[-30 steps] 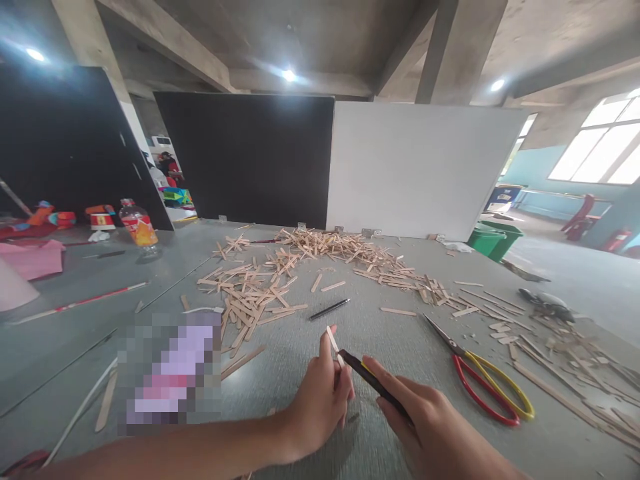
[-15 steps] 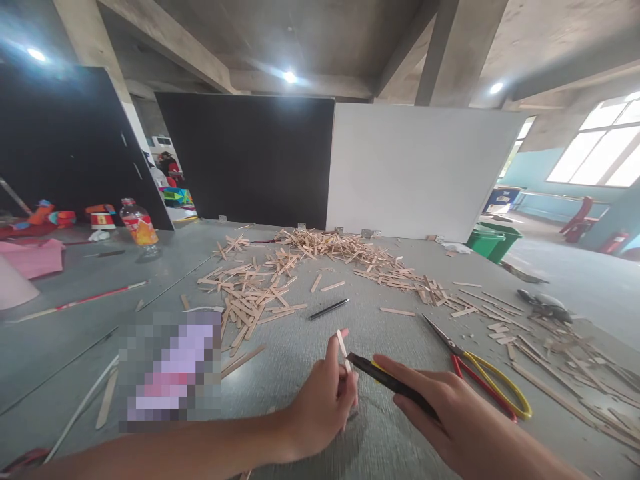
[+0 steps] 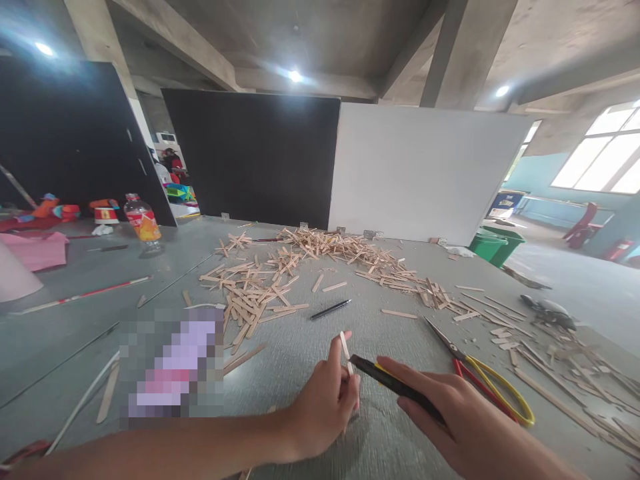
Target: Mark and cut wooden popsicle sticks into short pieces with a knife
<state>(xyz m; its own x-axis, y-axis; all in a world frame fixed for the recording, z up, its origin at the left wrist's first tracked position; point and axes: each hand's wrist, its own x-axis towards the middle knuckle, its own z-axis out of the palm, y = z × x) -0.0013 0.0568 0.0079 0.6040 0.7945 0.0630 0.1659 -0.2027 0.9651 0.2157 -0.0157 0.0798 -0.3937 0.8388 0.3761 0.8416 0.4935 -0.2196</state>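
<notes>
Grey tabletop [image 3: 283, 383] lies under both hands, and I read my clock from the wooden stick [image 3: 345, 347] at its centre. The left hand [image 3: 325, 407] pinches that stick, which leans slightly; the right hand [image 3: 447, 407] is wrapped around a black cutter knife [image 3: 393, 381] at four o'clock. The knife's tip sits right by the stick, though at this size I can't be sure they touch.

For edges, a black panel [image 3: 255, 160] at eleven and a white panel [image 3: 425, 173] at one wall off the far side, and the table's border slopes down from two to three. A heap of sticks [image 3: 345, 247] arcs from ten through twelve to two, and a pen [image 3: 330, 309] lies near at eleven. Scissors [image 3: 480, 380] crowd me at three. My bare room is toward one, and at nine beside the left hand.

Against a second ago, both hands have shifted toward three; the right one now hides part of the red scissor handle. Pen and heap lie as before.
</notes>
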